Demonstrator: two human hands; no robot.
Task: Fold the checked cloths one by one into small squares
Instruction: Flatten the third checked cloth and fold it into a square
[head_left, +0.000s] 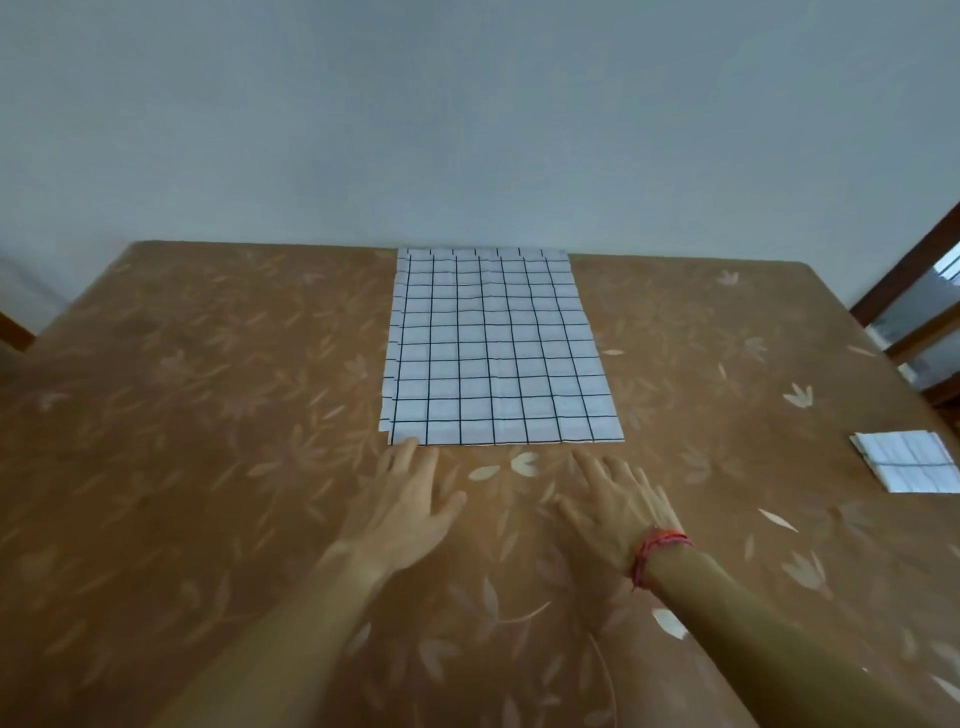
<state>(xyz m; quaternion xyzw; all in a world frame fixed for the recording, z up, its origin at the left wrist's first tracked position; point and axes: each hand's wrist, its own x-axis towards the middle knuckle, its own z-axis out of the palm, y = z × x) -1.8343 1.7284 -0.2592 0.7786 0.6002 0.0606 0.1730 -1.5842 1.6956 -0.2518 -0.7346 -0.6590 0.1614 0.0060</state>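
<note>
A pale grey-blue wall (467, 104) fills the upper part of the head view. Below it a table (182, 415) spreads across the rest, covered in a brown sheet patterned with pale leaves.

In the middle of the table, at the far side, a checked cloth (493, 348) lies flat: white with thin dark grid lines, its far edge at the table's back rim and its near edge facing the person. Along its left side a second layer peeks out from under the top one.

Both bare forearms reach in from the bottom of the view. The left hand (410, 509) is palm down with its fingers straight and loosely spread; its fingertips reach the cloth's near left corner, though blur hides whether they touch it. The right hand (618, 509) is also palm down with straight, slightly spread fingers, which stop just short of the cloth's near edge. Neither hand holds anything.

At the right edge dark wooden chair parts (914, 312) stand beside the table. Near them on the table lies a small folded checked cloth (906, 462), well apart from the spread one. A red thread bracelet (660, 553) circles the right wrist.
</note>
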